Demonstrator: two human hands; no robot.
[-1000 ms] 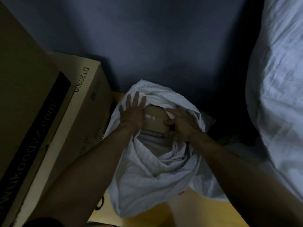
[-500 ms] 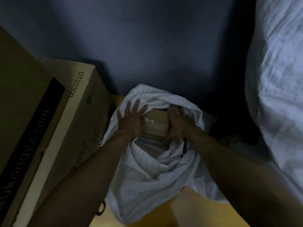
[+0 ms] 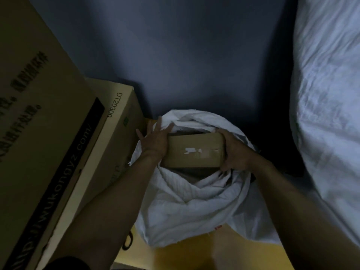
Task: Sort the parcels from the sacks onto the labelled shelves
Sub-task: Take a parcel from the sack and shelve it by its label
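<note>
Parcel (image 3: 194,151): brown cardboard box, taped, with a torn white label scrap on its top face. It lies level in the open mouth of the sack, between both hands.
Sack (image 3: 185,211): white woven cloth, its rim rumpled and folded down, standing on a yellow surface (image 3: 185,256).
Left hand (image 3: 155,141): at the sack's left rim, palm pressed flat against the parcel's left end. The fingers are straight and spread, so the grip is released.
Right hand (image 3: 235,152): at the sack's right rim, fingers curled round the parcel's right end, grip grasping the parcel.
Carton (image 3: 48,152): large, brown, printed "DT20300", with a black band of lettering, just left of the sack.
Second sack (image 3: 327,94): pale and bulky, right of the sack, a dark gap between them.
Wall (image 3: 194,55): blue-grey, behind the sack.
</note>
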